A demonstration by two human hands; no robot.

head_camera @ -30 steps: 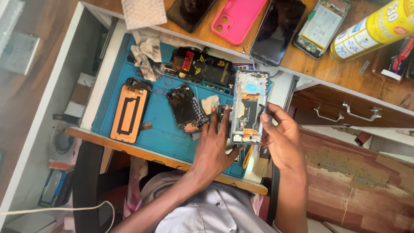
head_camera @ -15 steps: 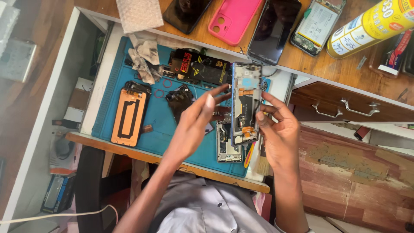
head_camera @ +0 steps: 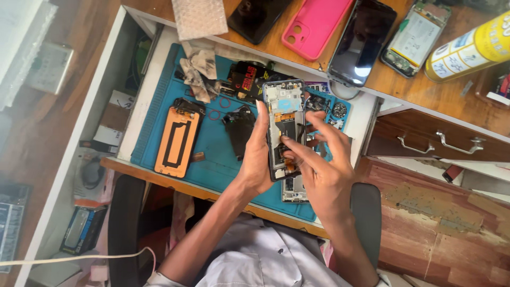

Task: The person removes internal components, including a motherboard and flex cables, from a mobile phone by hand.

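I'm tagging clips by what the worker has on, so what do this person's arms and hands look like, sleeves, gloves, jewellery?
Both arms are bare from above the elbow down, and no sleeve reaches the forearms. The left hand and right hand wear no gloves; no ring, watch or wristband shows. A light grey-white buttoned shirt covers the torso at the bottom of the view. No cables or markings show on the arms.

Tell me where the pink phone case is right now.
In the head view, the pink phone case lies on the wooden desk top at the upper middle, between a black phone on its left and a dark phone on its right.
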